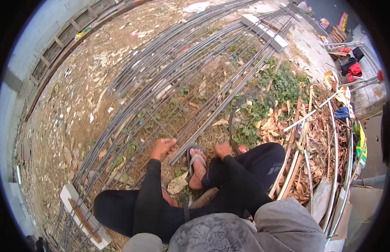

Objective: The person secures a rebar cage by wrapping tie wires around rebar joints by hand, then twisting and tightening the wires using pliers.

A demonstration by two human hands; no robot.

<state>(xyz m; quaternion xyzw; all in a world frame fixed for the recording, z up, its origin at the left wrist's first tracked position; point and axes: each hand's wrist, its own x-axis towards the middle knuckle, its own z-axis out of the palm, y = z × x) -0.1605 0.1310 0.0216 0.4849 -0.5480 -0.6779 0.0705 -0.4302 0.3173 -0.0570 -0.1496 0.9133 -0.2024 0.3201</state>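
Observation:
Long thin metal rods [161, 86] lie in a bundle across the ground, some crossed by thinner bars. My left hand [164, 149] is closed above the near part of the rods, its fingers curled together; what it holds, if anything, is too small to name. To the right, my right hand [222, 150] is curled near my knee, its fingertips largely hidden. Between the hands is my foot in a grey sandal [196, 161], beside the rod ends. White blocks lie under the rods at the far end [264, 32] and at the lower left [83, 216].
Green plants [279, 84] and dry leaves [321, 164] cover the ground at the right, with pipes and wooden strips among them. A wall with a timber frame [46, 61] runs along the left. Red and black items [352, 69] lie at the upper right.

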